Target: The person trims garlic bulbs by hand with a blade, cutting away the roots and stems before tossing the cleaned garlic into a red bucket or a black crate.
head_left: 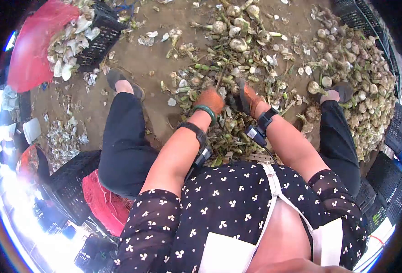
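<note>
My left hand (210, 101), in an orange glove with a green bangle at the wrist, is closed low over the heap. A thin, blade-like tool (219, 78) sticks up from its fingers, pointing away from me. Close beside it on the right, my right hand (247, 96) wears a glove in orange and dark tones. Its fingers are curled down into the garlic, and what they grip is hidden. Around both hands lie cut garlic stalks and peelings (228, 136). Whole garlic bulbs with stems (238, 44) lie just beyond.
A large pile of garlic bulbs (369, 91) spreads on the right by my foot. At upper left, a black crate (101, 38) stands beside a red mesh sack (41, 45). Another black crate (71, 182) is at lower left. Loose peelings (66, 139) litter the dirt floor.
</note>
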The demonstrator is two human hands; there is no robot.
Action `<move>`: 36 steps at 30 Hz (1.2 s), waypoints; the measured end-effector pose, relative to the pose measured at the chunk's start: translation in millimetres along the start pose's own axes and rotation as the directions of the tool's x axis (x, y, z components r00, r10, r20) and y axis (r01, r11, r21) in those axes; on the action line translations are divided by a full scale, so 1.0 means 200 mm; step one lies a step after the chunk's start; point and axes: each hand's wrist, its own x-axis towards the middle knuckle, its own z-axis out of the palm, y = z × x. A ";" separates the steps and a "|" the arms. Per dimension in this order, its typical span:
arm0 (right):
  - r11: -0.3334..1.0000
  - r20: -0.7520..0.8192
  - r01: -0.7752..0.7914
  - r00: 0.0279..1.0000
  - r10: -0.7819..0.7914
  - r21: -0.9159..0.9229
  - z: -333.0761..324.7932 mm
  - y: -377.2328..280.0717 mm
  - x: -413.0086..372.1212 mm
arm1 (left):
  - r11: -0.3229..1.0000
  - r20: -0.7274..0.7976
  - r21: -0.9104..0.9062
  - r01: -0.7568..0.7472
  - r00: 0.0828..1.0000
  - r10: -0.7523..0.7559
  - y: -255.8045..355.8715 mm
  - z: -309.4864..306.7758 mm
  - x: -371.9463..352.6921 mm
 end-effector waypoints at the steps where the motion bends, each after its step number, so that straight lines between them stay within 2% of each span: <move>1: 0.985 0.007 -0.147 0.989 0.147 0.093 0.06 -0.06 -0.09 | 1.000 0.008 -0.018 0.001 1.000 -0.001 0.02 -0.01 0.00; 3: 0.987 -0.036 -0.149 0.988 0.151 0.054 0.06 -0.05 -0.07 | 0.996 0.027 -0.060 0.059 0.998 -0.058 0.04 0.00 0.03; 5: 0.988 -0.079 -0.156 0.984 0.157 0.010 0.06 -0.04 -0.07 | 0.995 0.034 -0.025 0.095 0.995 -0.095 0.04 0.03 0.03; 7: 0.982 -0.056 -0.110 0.991 0.120 0.156 0.10 -0.08 -0.12 | 0.993 0.030 0.008 0.122 0.992 -0.122 0.04 0.06 0.03; 8: 0.982 -0.054 -0.111 0.991 0.120 0.156 0.05 0.00 -0.03 | 0.995 0.047 0.014 0.103 0.994 -0.103 0.02 0.09 0.05; 9: 0.986 -0.104 0.169 0.980 -0.168 -0.002 -0.04 0.15 0.11 | 0.996 0.066 0.021 0.085 0.994 -0.087 0.01 0.10 0.06; 10: 0.942 -0.051 0.106 0.994 -0.095 0.318 0.02 0.04 0.01 | 0.996 0.066 0.022 0.089 0.994 -0.090 0.01 0.10 0.05; 11: 0.800 0.002 0.016 1.000 -0.021 0.600 0.10 -0.08 -0.09 | 0.994 0.105 0.071 0.087 0.990 -0.094 0.01 0.09 0.03; 13: 0.721 -0.326 0.318 0.936 -0.134 0.616 0.11 -0.45 -0.28 | 0.990 0.119 0.111 0.082 0.988 -0.095 -0.01 0.12 0.03; 14: 0.696 -0.451 0.536 0.830 -0.330 0.477 -0.03 -0.62 -0.40 | 0.991 0.119 0.112 0.073 0.989 -0.086 -0.10 0.23 0.09; 15: 0.615 -0.552 0.731 0.656 -0.515 0.296 -0.17 -0.78 -0.52 | 0.973 0.122 0.226 -0.049 0.992 0.021 -0.21 0.38 0.20; 16: 0.493 -0.609 0.863 0.450 -0.653 0.108 -0.31 -0.95 -0.65 | 0.987 0.082 0.155 -0.031 0.996 0.019 -0.15 0.30 0.14; 17: 0.193 -0.556 0.955 0.289 -0.779 0.227 -0.29 -1.10 -0.82 | 0.996 0.042 0.082 -0.020 0.999 0.016 -0.09 0.21 0.08; 18: -0.095 -0.479 0.914 0.116 -0.870 0.395 -0.26 -1.25 -1.00 | 0.997 0.036 0.077 -0.029 0.999 0.026 -0.10 0.25 0.11; 19: -0.097 -0.475 0.916 0.109 -0.873 0.389 -0.25 -1.31 -1.03 | 0.990 0.078 0.126 -0.058 0.996 0.049 -0.15 0.31 0.15; 20: 0.082 -0.155 0.898 0.163 -0.974 0.431 -0.25 -1.36 -1.05 | 0.998 0.099 0.069 -0.012 0.995 0.005 -0.09 0.24 0.11; 21: 0.257 0.180 0.874 0.199 -0.963 0.412 -0.25 -1.40 -1.06 | 0.999 0.120 0.015 0.037 0.992 -0.039 -0.04 0.17 0.06; 22: 0.242 0.179 0.879 0.182 -0.967 0.411 -0.16 -1.36 -0.97 | 0.999 0.108 0.020 0.026 0.994 -0.028 -0.03 0.17 0.05; 23: 0.247 0.248 0.913 0.334 -0.909 -0.324 0.02 -1.24 -0.77 | 0.999 0.058 0.037 0.008 0.998 -0.010 -0.04 0.17 0.05; 24: 0.165 0.269 0.642 0.522 -0.810 -0.749 0.15 -1.14 -0.60 | 0.998 0.009 0.057 -0.011 1.000 0.011 -0.06 0.17 0.05; 25: -0.117 0.277 0.271 0.686 -0.673 -0.956 0.27 -1.05 -0.43 | 0.956 0.144 0.254 -0.149 0.983 0.115 -0.09 0.20 0.08; 26: -0.273 0.351 0.236 0.774 -0.527 -0.932 0.32 -0.99 -0.30 | 0.858 0.276 0.403 -0.317 0.937 0.217 -0.13 0.23 0.11; 27: -0.392 0.409 0.212 0.738 -0.537 -0.895 0.27 -0.88 -0.10 | 0.841 0.277 0.391 -0.374 0.919 0.280 -0.14 0.23 0.13; 28: -0.479 0.352 0.093 0.800 -0.486 -0.873 0.25 -0.85 -0.03 | 0.896 0.233 0.299 -0.327 0.936 0.264 -0.14 0.23 0.12; 29: -0.460 0.214 -0.027 0.860 -0.464 -0.888 0.25 -0.85 0.00 | 0.961 0.189 0.154 -0.229 0.962 0.199 -0.13 0.21 0.11; 30: -0.460 0.217 -0.003 0.880 -0.423 -0.888 0.29 -0.90 -0.10 | 0.993 0.156 0.026 -0.114 0.982 0.108 -0.11 0.19 0.09; 31: -0.421 0.149 -0.051 0.891 -0.428 -0.906 0.22 -0.86 0.00 | 0.998 0.135 -0.061 -0.033 0.990 0.041 -0.10 0.16 0.06; 32: -0.463 0.162 -0.097 0.857 -0.490 -0.881 0.21 -0.84 -0.05 | 0.992 0.035 -0.119 0.048 0.998 -0.044 0.01 0.02 -0.08; 34: -0.383 0.020 -0.164 0.900 -0.436 -0.909 0.23 -0.89 -0.15 | 0.995 0.145 -0.072 0.073 0.988 -0.062 -0.03 0.08 -0.01; 36: -0.107 -0.142 -0.218 0.866 -0.480 -0.970 0.21 -0.89 -0.22 | 0.999 -0.003 0.041 0.011 1.000 -0.011 -0.06 0.16 0.05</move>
